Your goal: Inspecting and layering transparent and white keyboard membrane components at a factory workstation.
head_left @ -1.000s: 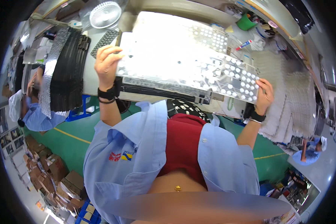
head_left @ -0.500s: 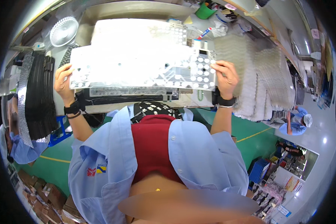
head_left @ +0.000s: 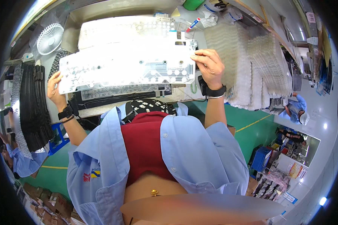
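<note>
A thin see-through keyboard membrane sheet [head_left: 124,67], printed with pale traces and round pads, is held up over the bench, with glare washing out much of its middle. My left hand [head_left: 56,88] pinches its left edge. At the upper right edge, my right hand [head_left: 210,65] grips it between thumb and fingers. Behind it, a bright white panel [head_left: 109,32] with rows of round dots at its right end is partly covered. Below the sheet's lower edge shows a black-framed flat fixture [head_left: 120,92] with a patterned sheet on it.
Wavy stacks of pale sheets [head_left: 231,63] fill the bench's right side. Dark strips [head_left: 35,97] hang at the left, near a white fan [head_left: 50,38]. A marker pen [head_left: 193,24] lies beyond my right hand. One co-worker [head_left: 296,108] is far right, another [head_left: 28,159] far left.
The whole view has shifted, so the bench sits further left and higher. The membrane sheet has tilted slightly, its right end up and left end down. Both hands keep their hold.
</note>
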{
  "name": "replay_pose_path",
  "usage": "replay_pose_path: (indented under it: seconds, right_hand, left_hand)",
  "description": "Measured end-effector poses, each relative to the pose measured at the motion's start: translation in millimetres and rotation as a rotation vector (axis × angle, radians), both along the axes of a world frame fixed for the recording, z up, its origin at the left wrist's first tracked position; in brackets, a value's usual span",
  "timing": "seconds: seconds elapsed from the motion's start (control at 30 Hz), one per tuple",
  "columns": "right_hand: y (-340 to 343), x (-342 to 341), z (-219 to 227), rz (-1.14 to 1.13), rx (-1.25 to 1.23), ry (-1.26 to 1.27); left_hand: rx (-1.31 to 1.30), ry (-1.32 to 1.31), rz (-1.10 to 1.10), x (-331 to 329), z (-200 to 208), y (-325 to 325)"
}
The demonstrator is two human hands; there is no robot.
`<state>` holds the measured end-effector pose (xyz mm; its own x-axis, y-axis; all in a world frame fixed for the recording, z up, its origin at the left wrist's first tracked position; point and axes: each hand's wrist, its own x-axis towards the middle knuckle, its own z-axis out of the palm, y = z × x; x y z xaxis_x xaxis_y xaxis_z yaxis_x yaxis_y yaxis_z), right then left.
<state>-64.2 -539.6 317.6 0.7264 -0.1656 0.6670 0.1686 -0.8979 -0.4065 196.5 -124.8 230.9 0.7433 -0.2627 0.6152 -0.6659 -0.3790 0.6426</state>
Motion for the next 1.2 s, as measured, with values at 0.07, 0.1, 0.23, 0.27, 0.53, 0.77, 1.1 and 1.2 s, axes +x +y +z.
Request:
replay_pose_path:
  seconds: [0.07,0.1,0.23,0.27,0.53,0.77,1.1,1.2]
  right_hand:
    - [1.2,0.6,0.7,0.019,-0.029,0.0]
    - [1.8,-0.1,-0.6,0.019,-0.061,-0.003]
    - [6.1,-0.4,2.0,0.037,-0.154,-0.009]
    - [6.9,0.5,2.7,0.056,-0.184,-0.002]
    - [8.0,3.5,6.3,0.094,-0.241,-0.013]
    - [-8.0,3.0,-30.2,0.073,0.046,0.107]
    - [-53.2,57.2,-125.2,-0.197,0.93,0.246]
    - [-60.1,81.9,-137.6,-0.25,0.925,0.275]
  left_hand:
    - [0.011,0.0,0.018,-1.3,2.2,3.6]
    - [0.006,-0.001,0.015,0.8,-1.0,3.2]
    - [0.016,-0.013,0.01,3.4,-7.0,3.0]
    - [0.02,-0.014,0.026,2.8,-7.7,3.9]
    - [-0.013,0.096,0.007,5.6,-16.1,11.6]
    - [-0.097,0.53,-0.21,14.5,-46.0,11.4]
    - [-0.093,0.6,-0.177,67.0,-23.1,-84.5]
    - [-0.077,0.444,-0.069,96.3,-32.7,-107.5]
